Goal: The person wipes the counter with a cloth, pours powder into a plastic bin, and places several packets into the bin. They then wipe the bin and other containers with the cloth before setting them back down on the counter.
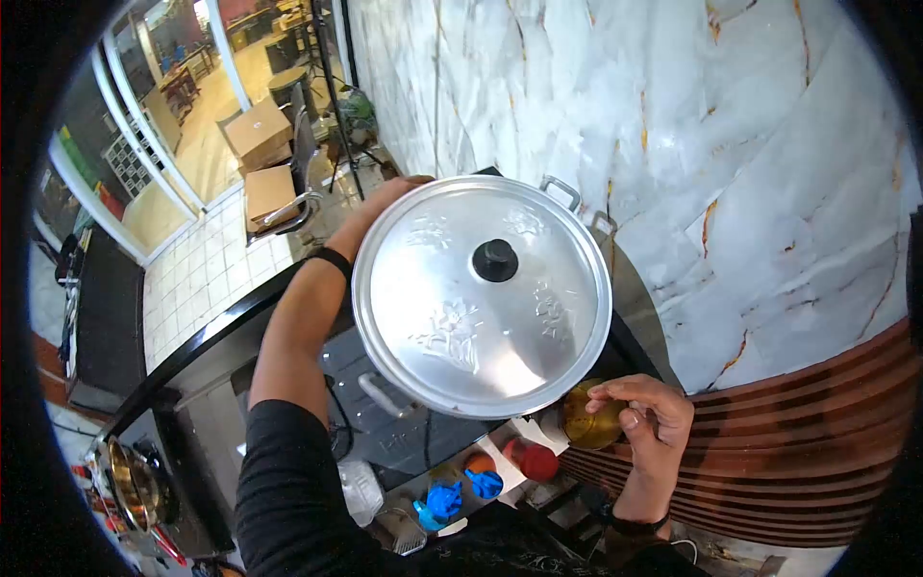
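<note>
A large round aluminium pot lid [437,279], embossed with flowers and topped by a black knob [495,260], covers a pot in the middle of the view. One metal loop handle [387,396] sticks out at the pot's near left, another [561,192] at its far right. My left hand [411,181] reaches round to the far left rim; its fingers are mostly hidden behind the lid. Right of the pot, my right hand [652,412] is raised with thumb and bent fingers apart, holding nothing. Those fingertips overlap a yellow, see-through container [588,423] in this view.
A black glossy counter [380,433] lies beneath. Along its near edge stand a red-topped jar [531,460], crumpled blue items [444,501] and a clear plastic container [361,490]. A marble-patterned wall [750,192] rises behind. Cardboard boxes [258,133] and a golden pan [135,486] are at left.
</note>
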`<action>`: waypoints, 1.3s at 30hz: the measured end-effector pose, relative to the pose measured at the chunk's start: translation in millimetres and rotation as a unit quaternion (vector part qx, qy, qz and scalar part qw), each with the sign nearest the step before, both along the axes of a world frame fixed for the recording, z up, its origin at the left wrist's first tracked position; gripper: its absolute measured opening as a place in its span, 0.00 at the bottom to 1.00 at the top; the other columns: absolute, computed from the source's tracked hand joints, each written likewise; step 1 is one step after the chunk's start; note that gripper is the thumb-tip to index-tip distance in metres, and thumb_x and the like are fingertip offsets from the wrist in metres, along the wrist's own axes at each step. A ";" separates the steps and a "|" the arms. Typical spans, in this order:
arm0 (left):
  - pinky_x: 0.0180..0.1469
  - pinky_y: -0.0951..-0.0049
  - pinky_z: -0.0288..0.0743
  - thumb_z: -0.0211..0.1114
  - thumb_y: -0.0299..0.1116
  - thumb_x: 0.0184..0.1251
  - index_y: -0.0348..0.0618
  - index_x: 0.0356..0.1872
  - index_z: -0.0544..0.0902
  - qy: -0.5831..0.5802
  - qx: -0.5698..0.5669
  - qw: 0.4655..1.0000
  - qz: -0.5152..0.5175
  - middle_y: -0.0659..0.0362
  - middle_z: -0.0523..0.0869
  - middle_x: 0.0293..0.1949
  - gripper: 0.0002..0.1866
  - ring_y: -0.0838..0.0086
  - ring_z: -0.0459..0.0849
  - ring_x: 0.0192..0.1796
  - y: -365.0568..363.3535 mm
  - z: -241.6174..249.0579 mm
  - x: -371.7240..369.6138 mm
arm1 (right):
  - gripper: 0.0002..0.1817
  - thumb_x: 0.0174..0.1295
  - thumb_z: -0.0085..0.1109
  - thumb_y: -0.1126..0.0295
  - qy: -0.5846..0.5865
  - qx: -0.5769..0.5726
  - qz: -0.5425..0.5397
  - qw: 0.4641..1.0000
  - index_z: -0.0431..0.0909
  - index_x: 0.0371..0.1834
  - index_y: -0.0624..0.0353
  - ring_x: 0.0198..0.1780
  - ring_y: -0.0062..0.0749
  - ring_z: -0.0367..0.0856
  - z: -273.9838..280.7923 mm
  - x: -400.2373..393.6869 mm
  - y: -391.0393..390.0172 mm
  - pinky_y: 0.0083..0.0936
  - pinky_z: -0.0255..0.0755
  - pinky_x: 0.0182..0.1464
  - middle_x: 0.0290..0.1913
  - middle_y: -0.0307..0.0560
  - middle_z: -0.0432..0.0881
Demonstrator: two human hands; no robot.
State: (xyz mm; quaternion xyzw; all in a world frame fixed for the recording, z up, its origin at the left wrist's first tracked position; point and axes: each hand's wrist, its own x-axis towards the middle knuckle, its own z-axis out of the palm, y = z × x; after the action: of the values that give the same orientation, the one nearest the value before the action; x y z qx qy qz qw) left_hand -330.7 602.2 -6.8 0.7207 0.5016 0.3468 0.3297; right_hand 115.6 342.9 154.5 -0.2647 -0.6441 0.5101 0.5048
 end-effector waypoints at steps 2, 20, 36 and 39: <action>0.64 0.68 0.69 0.58 0.34 0.64 0.44 0.56 0.80 0.098 0.076 0.987 -0.099 0.49 0.77 0.61 0.19 0.55 0.76 0.62 -0.8 25.7 8.4 | 0.11 0.61 0.59 0.76 0.000 0.000 -0.010 1.000 0.81 0.44 0.70 0.40 0.39 0.85 -7.3 5.8 7.2 0.31 0.79 0.45 0.42 0.61 0.84; 0.63 0.63 0.70 0.58 0.33 0.63 0.43 0.57 0.79 0.134 0.017 0.985 -0.110 0.49 0.77 0.61 0.20 0.53 0.77 0.60 -28.4 59.1 10.3 | 0.10 0.63 0.56 0.77 -0.037 0.005 0.000 0.999 0.81 0.44 0.70 0.40 0.36 0.85 -10.1 -22.4 48.0 0.31 0.77 0.47 0.40 0.57 0.85; 0.55 0.69 0.77 0.53 0.39 0.73 0.50 0.47 0.86 0.248 0.239 0.925 0.165 0.60 0.86 0.49 0.14 0.66 0.84 0.52 -225.5 232.7 18.2 | 0.11 0.66 0.49 0.78 0.028 0.023 -0.142 0.989 0.77 0.49 0.69 0.42 0.31 0.82 25.1 3.2 10.7 0.27 0.75 0.51 0.43 0.51 0.84; 0.58 0.73 0.76 0.55 0.31 0.71 0.46 0.52 0.82 0.031 0.349 0.936 0.038 0.60 0.85 0.52 0.13 0.69 0.84 0.53 -219.8 243.6 107.1 | 0.17 0.69 0.50 0.71 0.067 -0.035 -0.099 0.992 0.70 0.59 0.64 0.48 0.34 0.80 21.2 -6.7 -9.4 0.30 0.75 0.52 0.52 0.52 0.80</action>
State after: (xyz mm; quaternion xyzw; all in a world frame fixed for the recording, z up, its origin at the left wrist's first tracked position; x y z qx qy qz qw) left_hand -223.7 382.4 236.8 0.7810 0.3863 0.4899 0.0286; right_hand 108.8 333.5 175.7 -0.3101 -0.5614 0.4969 0.5847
